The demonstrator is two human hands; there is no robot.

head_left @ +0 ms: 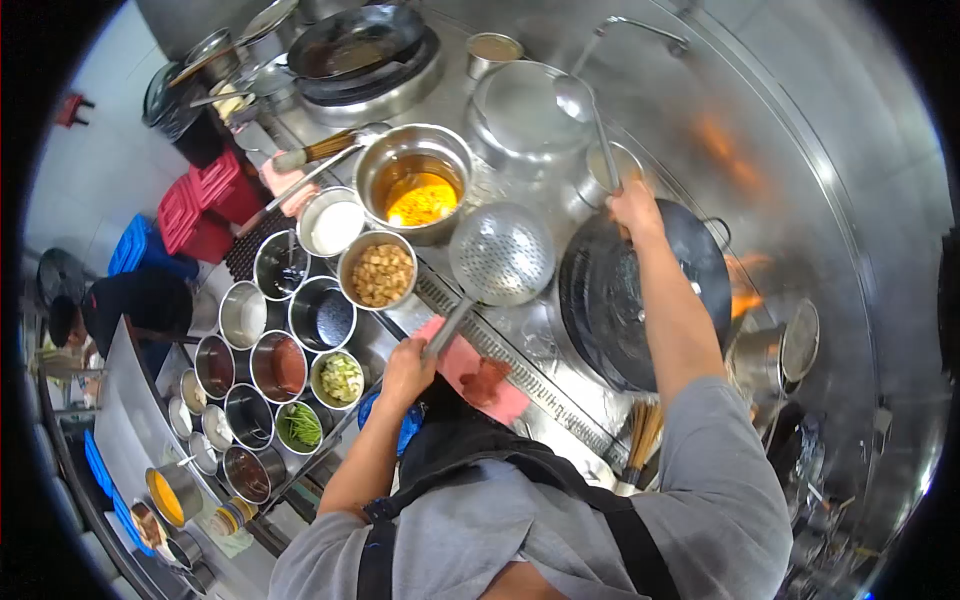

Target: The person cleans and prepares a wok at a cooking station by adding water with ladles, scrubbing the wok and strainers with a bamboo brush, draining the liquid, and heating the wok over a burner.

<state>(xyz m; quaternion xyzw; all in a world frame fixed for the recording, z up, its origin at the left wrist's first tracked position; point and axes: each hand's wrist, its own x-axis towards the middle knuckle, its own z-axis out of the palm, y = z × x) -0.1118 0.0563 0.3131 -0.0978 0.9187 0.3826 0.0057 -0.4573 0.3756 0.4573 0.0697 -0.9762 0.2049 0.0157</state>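
My left hand (408, 370) is closed round the handle of a perforated metal strainer (502, 255), whose round head is beside the steel pot of yellow oil (415, 190). In my right hand (637, 208) is the long handle of a ladle (602, 140). The ladle's bowl reaches over a large rounded metal vessel (530, 105) at the back. Below my right forearm sits a black wok (610, 310), with flames (745, 300) along its right edge. A bowl of browned cubes (381, 272) stands left of the strainer.
Several steel containers of sauces and cut vegetables (337, 380) fill the left side. Stacked black woks (358, 45) stand at the back left. A pink cloth (465, 375) lies at the front edge. Bamboo brushes (643, 440) are near the wok. Another person (135, 310) is far left.
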